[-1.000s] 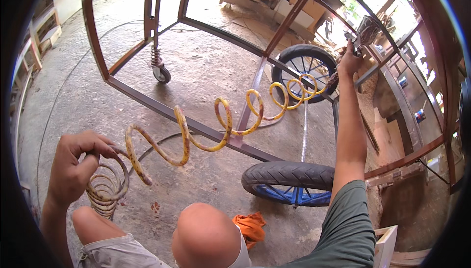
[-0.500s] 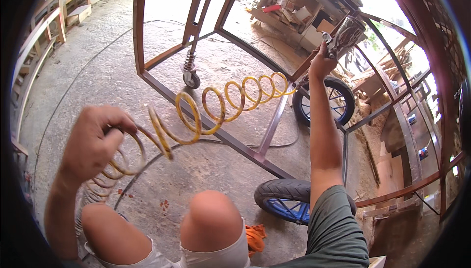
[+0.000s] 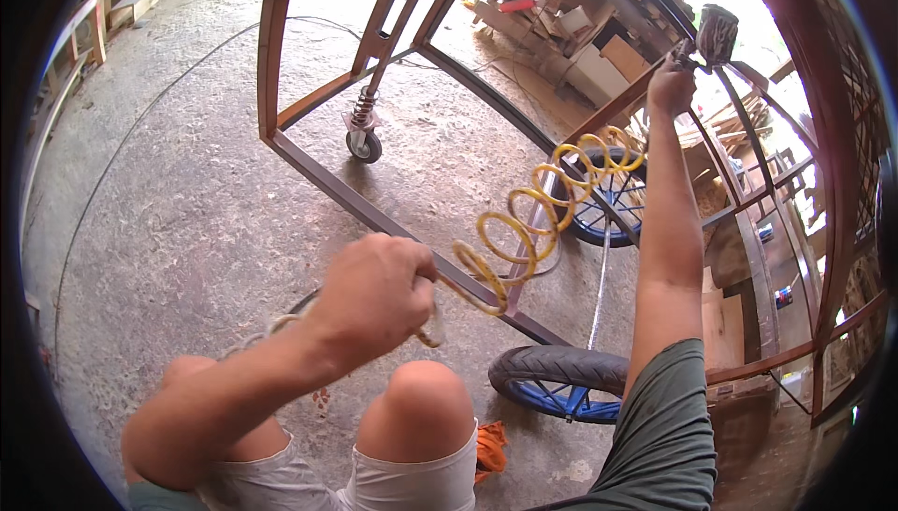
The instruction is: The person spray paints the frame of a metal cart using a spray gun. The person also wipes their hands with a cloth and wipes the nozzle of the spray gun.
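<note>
My right hand (image 3: 672, 92) is raised at the upper right, its fingers wrapped round the handle of a spray gun. The gun's paint-streaked cup (image 3: 718, 34) sits on top, close to a brown metal frame bar. A yellow coiled air hose (image 3: 481, 229) stretches from near the gun down toward my left hand (image 3: 379, 291). That hand is closed on the hose just above my knees. Under the coils runs the lower bar (image 3: 341, 199) of a large metal frame, which stands before me.
A blue-rimmed wheel (image 3: 561, 361) is near my right knee, with another spoked wheel (image 3: 585, 226) beyond it. A sprung caster (image 3: 363, 142) supports the frame's far side. An orange cloth (image 3: 490, 450) lies on the concrete floor. Wooden shelving (image 3: 599, 67) with clutter stands behind.
My left hand has moved right, bringing the hose across in front of my knees. My right hand has lifted the spray gun up and to the right. The coils have bunched closer together.
</note>
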`<action>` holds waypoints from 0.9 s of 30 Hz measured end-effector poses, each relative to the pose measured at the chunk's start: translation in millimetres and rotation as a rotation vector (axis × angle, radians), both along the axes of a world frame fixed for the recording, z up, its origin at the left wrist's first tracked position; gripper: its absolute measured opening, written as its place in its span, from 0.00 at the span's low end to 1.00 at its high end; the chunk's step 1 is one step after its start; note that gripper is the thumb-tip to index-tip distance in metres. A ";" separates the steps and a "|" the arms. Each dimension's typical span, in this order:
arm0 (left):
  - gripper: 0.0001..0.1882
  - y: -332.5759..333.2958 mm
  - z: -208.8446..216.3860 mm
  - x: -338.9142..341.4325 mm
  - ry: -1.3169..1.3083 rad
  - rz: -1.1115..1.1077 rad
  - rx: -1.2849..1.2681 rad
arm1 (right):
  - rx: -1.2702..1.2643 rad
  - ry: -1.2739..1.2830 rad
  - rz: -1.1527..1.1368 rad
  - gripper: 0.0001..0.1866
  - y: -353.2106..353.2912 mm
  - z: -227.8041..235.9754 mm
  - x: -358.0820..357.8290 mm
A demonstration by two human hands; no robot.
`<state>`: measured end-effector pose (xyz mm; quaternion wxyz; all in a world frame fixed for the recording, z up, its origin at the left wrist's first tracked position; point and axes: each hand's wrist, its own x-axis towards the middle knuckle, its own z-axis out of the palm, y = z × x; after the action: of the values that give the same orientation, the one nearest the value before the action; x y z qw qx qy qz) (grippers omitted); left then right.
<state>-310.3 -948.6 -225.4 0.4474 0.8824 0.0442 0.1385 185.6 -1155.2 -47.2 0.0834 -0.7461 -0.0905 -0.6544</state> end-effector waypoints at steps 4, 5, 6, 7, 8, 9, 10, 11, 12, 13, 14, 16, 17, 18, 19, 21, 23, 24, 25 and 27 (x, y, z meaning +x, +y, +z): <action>0.10 4.3 -38.6 -6.1 -0.097 -0.004 -0.093 | -0.001 0.096 -0.028 0.21 3.4 10.7 4.7; 0.10 10.0 -46.0 -10.4 -0.090 -0.005 -0.102 | 0.010 0.081 0.026 0.21 5.7 12.9 5.1; 0.10 14.8 -52.1 -13.4 -0.083 -0.006 -0.110 | 0.021 0.065 0.081 0.21 8.8 15.0 5.5; 0.10 19.4 -54.4 -13.8 -0.108 0.001 -0.122 | 0.062 0.133 0.064 0.19 15.4 16.3 4.8; 0.10 23.8 -55.0 -14.4 -0.114 -0.010 -0.120 | 0.038 0.049 0.157 0.18 23.7 16.8 4.4; 0.10 28.0 -53.8 -14.4 -0.119 -0.020 -0.119 | 0.014 -0.034 0.251 0.17 33.1 15.9 4.2; 0.10 32.4 -52.6 -15.0 -0.123 -0.028 -0.114 | -0.008 -0.117 0.347 0.17 41.9 14.6 4.6; 0.10 36.5 -51.8 -15.5 -0.139 -0.026 -0.111 | 0.005 -0.068 0.326 0.18 49.2 15.2 4.2; 0.10 40.3 -51.0 -15.8 -0.156 -0.022 -0.107 | 0.012 -0.059 0.377 0.18 57.6 15.7 4.0; 0.10 43.4 -50.9 -16.3 -0.170 -0.020 -0.106 | 0.017 -0.049 0.427 0.18 65.7 15.3 2.8; 0.10 47.3 -50.8 -16.6 -0.185 -0.017 -0.105 | 0.022 -0.039 0.477 0.18 74.4 15.4 1.7; 0.10 56.9 -50.0 -17.6 -0.196 -0.007 -0.102 | 0.003 -0.069 0.535 0.16 93.7 14.8 1.3; 0.10 61.6 -49.4 -18.3 -0.201 -0.002 -0.092 | 0.048 -0.014 0.547 0.16 102.0 15.5 1.4; 0.10 66.2 -48.7 -18.9 -0.206 0.002 -0.082 | 0.092 0.041 0.558 0.16 110.0 16.6 1.2; 0.10 71.9 -48.2 -20.3 -0.206 0.017 -0.075 | 0.118 0.037 0.534 0.14 123.8 14.0 -2.1; 0.09 82.8 -47.4 -22.9 -0.204 0.046 -0.062 | 0.139 0.051 0.581 0.15 149.9 10.7 -9.8; 0.09 89.8 -49.1 -25.0 -0.213 0.056 -0.053 | 0.145 0.053 0.599 0.15 168.6 14.0 -11.8; 0.09 92.8 -50.2 -26.7 -0.217 0.062 -0.048 | 0.146 0.052 0.596 0.15 177.8 14.8 -12.9; 0.09 95.0 -50.2 -28.0 -0.209 0.067 -0.052 | 0.145 0.049 0.589 0.15 184.2 15.9 -12.1; 0.09 96.5 -49.1 -28.8 -0.205 0.055 -0.070 | 0.131 0.007 0.641 0.16 187.2 22.2 4.9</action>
<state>-339.1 -852.0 -274.5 0.4762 0.8459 0.0273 0.2385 190.5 -968.0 -25.0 0.3333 -0.6750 -0.2779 -0.5967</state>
